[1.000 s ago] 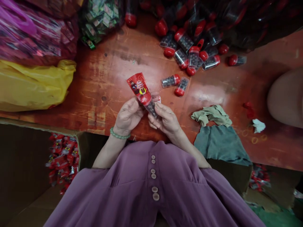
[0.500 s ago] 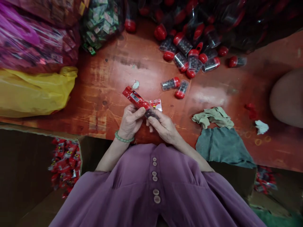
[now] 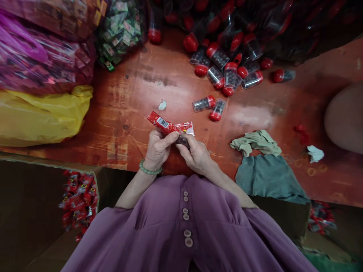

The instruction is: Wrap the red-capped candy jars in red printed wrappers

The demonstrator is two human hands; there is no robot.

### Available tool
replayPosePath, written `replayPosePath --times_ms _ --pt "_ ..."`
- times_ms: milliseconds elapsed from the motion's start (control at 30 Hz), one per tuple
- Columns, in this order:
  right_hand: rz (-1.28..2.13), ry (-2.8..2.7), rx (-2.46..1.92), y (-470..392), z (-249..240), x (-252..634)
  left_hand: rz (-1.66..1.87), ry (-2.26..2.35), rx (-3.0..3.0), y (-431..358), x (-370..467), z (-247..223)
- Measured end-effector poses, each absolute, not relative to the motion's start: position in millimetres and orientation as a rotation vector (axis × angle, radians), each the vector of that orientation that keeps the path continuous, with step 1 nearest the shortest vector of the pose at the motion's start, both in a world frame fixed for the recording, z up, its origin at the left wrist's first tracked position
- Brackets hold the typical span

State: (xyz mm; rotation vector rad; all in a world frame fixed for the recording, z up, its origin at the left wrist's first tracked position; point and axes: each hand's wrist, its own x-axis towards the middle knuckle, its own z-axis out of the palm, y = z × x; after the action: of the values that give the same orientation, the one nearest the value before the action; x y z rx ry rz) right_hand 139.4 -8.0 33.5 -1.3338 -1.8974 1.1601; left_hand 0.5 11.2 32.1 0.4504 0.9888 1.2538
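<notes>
Two hands meet at your bench (image 3: 136,94) edge, over the red-brown top. Largest first: at 10 o'clock a yellow bag (image 3: 39,117) slumps under a pink bag (image 3: 42,60) of packets, both pushed off to the side, probably to keep the middle free. At 12 to 1 o'clock a heap of capsules (image 3: 227,68), clear tubes with red caps and dark beads inside, spills toward you; two strays lie apart, close to your reach. At 4 o'clock a green cloth (image 3: 269,177) lies flat with a beige rag on its far edge. At 8 o'clock, below bench level, a box (image 3: 78,196) holds a pile of red packs.

Your left hand (image 3: 157,149) pinches the red sachet (image 3: 166,124), fingers closed on its near end, the rest slanting toward 10 o'clock. Your right hand (image 3: 197,153) closes on the clear end, where a dark-beaded capsule seems to sit; I cannot tell how far in. The two-handed grip looks meant to steady both ends.

Writing: a white barcode patch shows on the sachet; digits and brand are unreadable.
</notes>
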Motion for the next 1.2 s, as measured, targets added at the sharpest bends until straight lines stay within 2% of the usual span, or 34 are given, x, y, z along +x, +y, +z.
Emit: replayPosePath --times_ms 167,433,600,667,1033,1200 --pt "1.401 -1.688 -1.214 -4.3 40.8 137.6 1.349 0.985 0.419 9.2 -1.3 32.7" --pt "1.369 -1.77 -1.186 -14.0 45.4 144.8 1.303 0.962 0.571 0.8 -2.8 39.0" --pt "1.856 -1.362 -0.945 -23.5 47.6 145.7 1.233 1.02 0.727 -4.3 -5.1 43.8" --pt "1.951 -1.205 -0.882 -25.0 46.5 143.7 1.238 1.033 0.712 -6.2 -3.0 43.8" --pt "1.835 -1.243 -0.96 -18.0 46.1 140.9 1.237 0.959 0.52 -8.7 6.2 38.7" --pt "1.609 -1.496 -1.105 -18.1 47.3 140.6 1.256 1.023 0.494 -3.8 5.1 38.7"
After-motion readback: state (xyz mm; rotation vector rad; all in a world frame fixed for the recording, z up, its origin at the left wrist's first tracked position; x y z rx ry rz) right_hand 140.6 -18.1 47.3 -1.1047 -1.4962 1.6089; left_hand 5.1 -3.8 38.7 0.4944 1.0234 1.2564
